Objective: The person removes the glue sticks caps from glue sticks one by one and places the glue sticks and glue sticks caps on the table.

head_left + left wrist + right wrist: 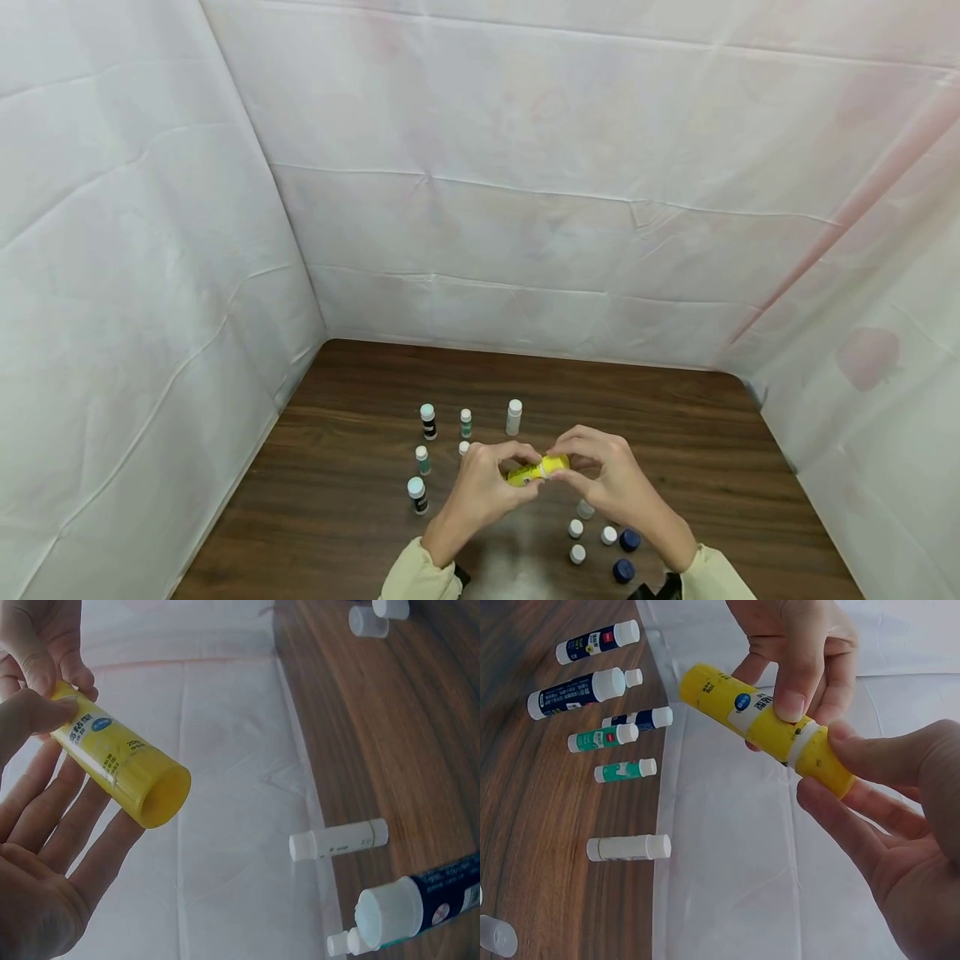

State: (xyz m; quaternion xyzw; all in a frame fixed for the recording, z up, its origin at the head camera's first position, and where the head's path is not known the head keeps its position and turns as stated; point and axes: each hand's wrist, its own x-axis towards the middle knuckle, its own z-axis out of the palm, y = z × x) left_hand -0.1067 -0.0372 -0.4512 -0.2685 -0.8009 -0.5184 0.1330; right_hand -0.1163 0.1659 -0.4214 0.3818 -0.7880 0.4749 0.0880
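A yellow glue stick (522,476) is held above the table in both hands. My left hand (489,483) grips its printed body between thumb and fingers. The thumb and fingers of my right hand (609,471) pinch the yellow cap (823,762) at the other end. Between body and cap a white band shows in the right wrist view. In the left wrist view the hollow base of the glue stick (112,754) faces outward, and the right hand (41,637) appears behind at the top.
Several capped glue sticks stand on the wooden table (337,467), among them a white one (513,418), a green one (423,461) and a dark one (417,496). At the right lie loose caps, including white (576,528) and dark blue ones (624,571). Fabric walls (487,225) surround the table.
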